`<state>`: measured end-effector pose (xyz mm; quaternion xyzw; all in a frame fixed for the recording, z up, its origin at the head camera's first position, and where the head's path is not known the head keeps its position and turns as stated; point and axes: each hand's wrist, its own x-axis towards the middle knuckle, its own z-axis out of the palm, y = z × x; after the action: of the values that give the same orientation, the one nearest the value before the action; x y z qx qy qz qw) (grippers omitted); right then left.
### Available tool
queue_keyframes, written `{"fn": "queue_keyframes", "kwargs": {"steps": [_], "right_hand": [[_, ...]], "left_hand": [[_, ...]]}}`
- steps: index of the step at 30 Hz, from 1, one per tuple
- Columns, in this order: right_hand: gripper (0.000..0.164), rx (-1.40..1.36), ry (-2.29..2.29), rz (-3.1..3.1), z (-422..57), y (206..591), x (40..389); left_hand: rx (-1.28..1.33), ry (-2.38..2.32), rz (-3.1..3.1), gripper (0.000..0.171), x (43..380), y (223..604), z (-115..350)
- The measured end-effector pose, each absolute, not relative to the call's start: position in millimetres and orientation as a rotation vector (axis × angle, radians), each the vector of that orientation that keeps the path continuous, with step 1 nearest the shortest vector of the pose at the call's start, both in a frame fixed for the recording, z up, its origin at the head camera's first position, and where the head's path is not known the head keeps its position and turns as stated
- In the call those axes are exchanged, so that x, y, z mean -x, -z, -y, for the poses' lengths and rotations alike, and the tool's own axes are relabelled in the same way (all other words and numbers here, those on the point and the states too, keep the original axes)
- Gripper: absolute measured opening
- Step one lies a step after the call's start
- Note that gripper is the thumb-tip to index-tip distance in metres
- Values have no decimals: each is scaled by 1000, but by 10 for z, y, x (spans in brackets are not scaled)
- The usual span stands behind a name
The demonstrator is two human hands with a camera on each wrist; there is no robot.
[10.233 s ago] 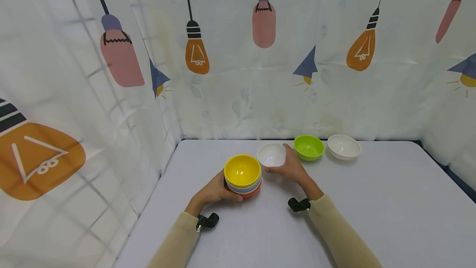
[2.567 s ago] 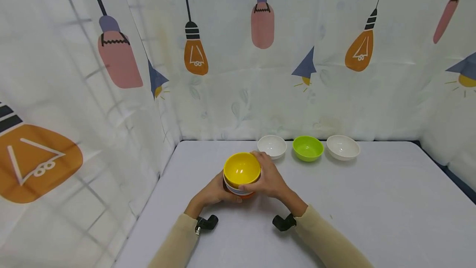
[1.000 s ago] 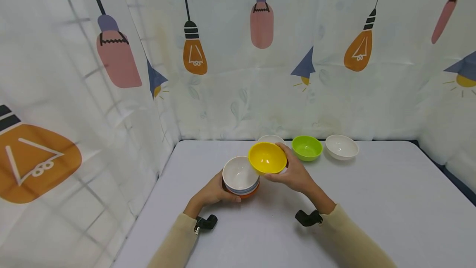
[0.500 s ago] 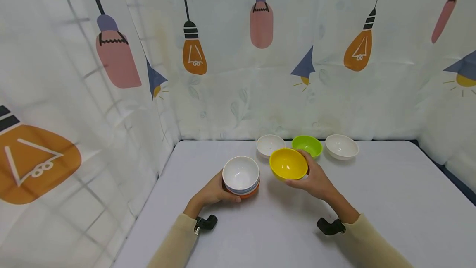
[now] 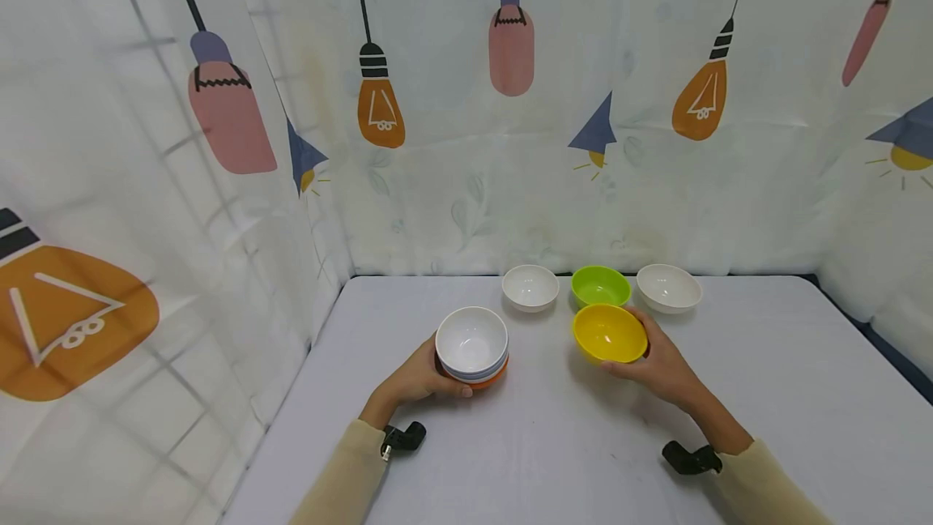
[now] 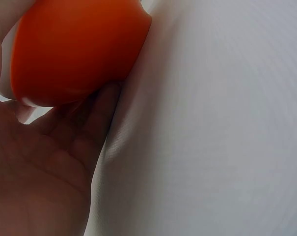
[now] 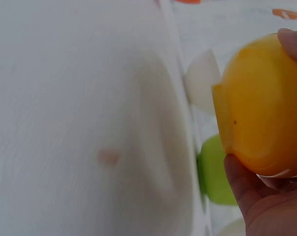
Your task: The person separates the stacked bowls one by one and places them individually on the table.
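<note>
Hugging the yellow bowl (image 5: 609, 334) from one side, the right hand (image 5: 665, 364) has it up off the table (image 5: 554, 452) near the green bowl (image 5: 600, 285), fingers curled. Meanwhile the left hand (image 5: 415, 379) wraps the orange bowl (image 6: 79, 49) under the stack (image 5: 472, 339), probably so nothing wobbles.

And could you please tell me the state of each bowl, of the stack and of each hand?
Stack, nested, upright, empty on top
Yellow bowl, lifted, empty
Left white bowl, upright, empty, set down
Green bowl, upright, empty, set down
Right white bowl, upright, empty, set down
Left hand, gripping the stack
Right hand, gripping the yellow bowl
</note>
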<state>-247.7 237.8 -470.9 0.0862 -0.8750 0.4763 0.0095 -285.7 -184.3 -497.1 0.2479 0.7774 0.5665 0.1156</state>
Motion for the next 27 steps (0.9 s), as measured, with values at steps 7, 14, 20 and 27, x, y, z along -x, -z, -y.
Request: {"fn": "queue_keyframes", "kwargs": {"steps": [7,14,20,27], "right_hand": [[106,-200,-1438,2794,-2687,4818,2513],[108,-188,-1420,2816,-2946,4853,2562],[110,-168,-1384,2848,-3099,4856,2567],[112,-120,-1358,2901,-3238,4886,2578]], "left_hand": [[-714,-1652,-2287,110,2859,4971,1840],[-703,-1643,-2295,110,2854,4976,1844],[-724,-1646,-2297,110,2867,4992,1844],[-727,-1653,-2296,111,2867,4987,1839]]}}
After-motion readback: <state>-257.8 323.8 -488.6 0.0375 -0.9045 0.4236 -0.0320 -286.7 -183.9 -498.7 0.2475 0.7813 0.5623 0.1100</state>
